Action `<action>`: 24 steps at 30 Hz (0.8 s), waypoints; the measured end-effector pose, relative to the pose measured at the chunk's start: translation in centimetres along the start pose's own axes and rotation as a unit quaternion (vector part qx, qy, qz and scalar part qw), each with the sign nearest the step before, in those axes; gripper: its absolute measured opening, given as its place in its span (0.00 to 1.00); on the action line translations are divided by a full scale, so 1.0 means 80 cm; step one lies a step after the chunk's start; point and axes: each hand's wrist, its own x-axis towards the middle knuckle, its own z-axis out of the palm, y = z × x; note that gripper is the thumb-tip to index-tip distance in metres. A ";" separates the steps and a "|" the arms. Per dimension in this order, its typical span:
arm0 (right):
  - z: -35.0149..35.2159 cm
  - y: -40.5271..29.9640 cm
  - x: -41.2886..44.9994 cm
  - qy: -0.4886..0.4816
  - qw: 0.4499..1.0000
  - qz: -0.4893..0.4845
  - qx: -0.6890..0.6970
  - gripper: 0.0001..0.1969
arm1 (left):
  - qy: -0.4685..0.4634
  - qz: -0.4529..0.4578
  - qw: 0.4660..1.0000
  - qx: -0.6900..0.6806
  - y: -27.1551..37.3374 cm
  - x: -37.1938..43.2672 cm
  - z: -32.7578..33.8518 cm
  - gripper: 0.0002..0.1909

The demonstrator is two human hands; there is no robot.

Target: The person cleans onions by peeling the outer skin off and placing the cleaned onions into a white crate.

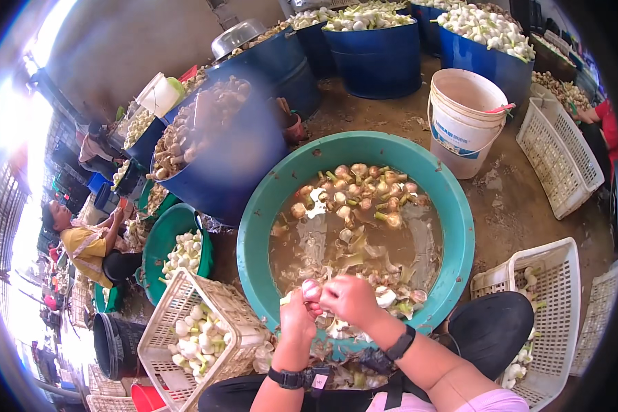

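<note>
My left hand [297, 315] holds a garlic bulb [312, 290] with purplish skin over the near part of a large green plastic tub [252, 216]. Against the bulb's right side rest the bent fingers of my right hand [347, 298]; whether they pinch a bit of skin cannot be told. Murky water in the tub carries unpeeled garlic bulbs [363, 188] with short green stems towards the far side. Loose garlic skins [376, 252] float nearer to me. Peeled white bulbs [198, 335] lie in a white plastic crate [237, 319] at my left.
Another white crate [551, 319] with garlic stands at my right. Beyond the tub are a white bucket [461, 129] and blue drums [373, 59] heaped with garlic. A person in a yellow shirt [90, 252] sits at the left; a person in red [605, 126] is partly visible at the right.
</note>
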 end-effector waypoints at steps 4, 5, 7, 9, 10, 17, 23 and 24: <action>-0.001 0.073 -0.012 0.102 0.986 0.085 -0.104 0.06 | -0.039 -0.044 0.995 -0.076 -0.004 -0.011 0.001 0.11; 0.002 0.076 -0.014 0.103 0.986 0.082 -0.102 0.06 | -0.032 -0.044 0.994 -0.095 -0.004 -0.011 -0.003 0.12; -0.003 0.065 -0.022 0.206 0.974 0.040 -0.087 0.07 | -0.028 -0.051 0.992 -0.113 -0.007 -0.014 -0.003 0.13; 0.025 0.063 -0.018 0.056 0.908 0.201 0.363 0.12 | -0.038 0.033 0.987 0.156 -0.011 -0.019 0.007 0.19; 0.025 0.071 -0.020 -0.029 0.766 0.330 0.550 0.17 | -0.057 0.058 0.979 0.187 -0.022 -0.013 0.009 0.22; -0.115 0.057 0.051 -0.086 0.568 0.021 0.818 0.34 | 0.052 0.138 0.989 0.008 -0.004 0.016 -0.002 0.15; 0.001 0.322 0.120 -0.025 0.925 0.268 -0.268 0.14 | 0.015 0.071 0.997 0.035 -0.064 0.051 -0.006 0.09; 0.011 0.370 0.107 -0.073 0.889 0.263 -0.369 0.15 | -0.064 0.069 0.995 -0.022 -0.101 0.081 -0.035 0.08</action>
